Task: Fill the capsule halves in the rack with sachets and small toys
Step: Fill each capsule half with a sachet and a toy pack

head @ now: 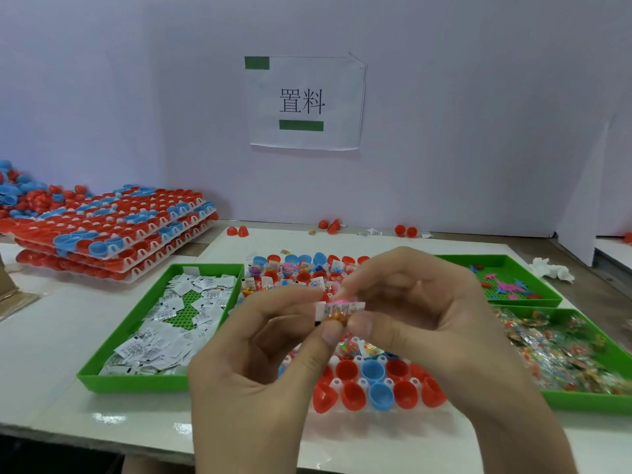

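Note:
My left hand (260, 357) and my right hand (431, 323) meet above the white rack (355, 381) and together pinch a small bundle: a white sachet (337, 307) with a pink and orange toy piece between the fingertips. The rack holds red and blue capsule halves (372, 371). Its far rows carry sachets and toys, while the near rows show hollow cups. My hands hide the rack's middle.
A green tray of white sachets (171, 323) lies left of the rack. Two green trays sit at the right: coloured flat toys (506, 285) behind, clear candy packets (567, 350) in front. Stacked racks of capsule halves (113, 234) stand at the back left. Loose red halves lie by the wall.

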Motion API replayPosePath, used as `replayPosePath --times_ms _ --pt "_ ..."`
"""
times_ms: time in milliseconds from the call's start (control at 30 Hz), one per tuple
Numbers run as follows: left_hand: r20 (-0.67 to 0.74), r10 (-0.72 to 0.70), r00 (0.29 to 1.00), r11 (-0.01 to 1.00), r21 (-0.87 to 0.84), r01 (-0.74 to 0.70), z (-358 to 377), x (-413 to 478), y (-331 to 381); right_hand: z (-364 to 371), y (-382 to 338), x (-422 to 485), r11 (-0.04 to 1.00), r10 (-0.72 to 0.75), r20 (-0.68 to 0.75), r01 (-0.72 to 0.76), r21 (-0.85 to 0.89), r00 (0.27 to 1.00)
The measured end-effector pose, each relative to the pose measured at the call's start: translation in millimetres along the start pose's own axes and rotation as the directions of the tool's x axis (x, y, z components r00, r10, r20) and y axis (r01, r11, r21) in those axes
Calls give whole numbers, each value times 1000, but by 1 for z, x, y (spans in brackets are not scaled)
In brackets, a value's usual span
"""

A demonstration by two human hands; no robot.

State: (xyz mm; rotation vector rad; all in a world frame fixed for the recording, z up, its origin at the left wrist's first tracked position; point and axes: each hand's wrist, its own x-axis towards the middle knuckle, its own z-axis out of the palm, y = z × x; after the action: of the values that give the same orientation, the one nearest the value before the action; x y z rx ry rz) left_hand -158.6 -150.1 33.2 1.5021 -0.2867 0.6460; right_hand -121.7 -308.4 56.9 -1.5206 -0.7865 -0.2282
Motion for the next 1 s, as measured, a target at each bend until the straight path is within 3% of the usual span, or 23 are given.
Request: replayPosePath --times_ms 200,367,467,567,800,1000 --pt "-42 -71 997 993 -99 67 -3 2 3 5 4 2 1000 6 -4 -6 -8 1000" --pt "51 -103 993 977 192 91 -33 20 -6 3 11 4 979 60 -96 -77 -186 994" --pt "225 -174 959 822 570 15 -54 37 -19 -6 14 4 982 56 -219 -93 -162 974" --pt "333 -248 910 661 745 -92 -65 46 -31 -12 17 3 989 41 -276 -78 -128 960" --pt "507 -364 782 434 835 -339 -61 46 -52 -13 24 5 983 90 -251 -126 -133 964" --pt "514 -414 752 375 848 -373 -57 43 -54 -13 25 5 983 86 -260 -124 -136 962"
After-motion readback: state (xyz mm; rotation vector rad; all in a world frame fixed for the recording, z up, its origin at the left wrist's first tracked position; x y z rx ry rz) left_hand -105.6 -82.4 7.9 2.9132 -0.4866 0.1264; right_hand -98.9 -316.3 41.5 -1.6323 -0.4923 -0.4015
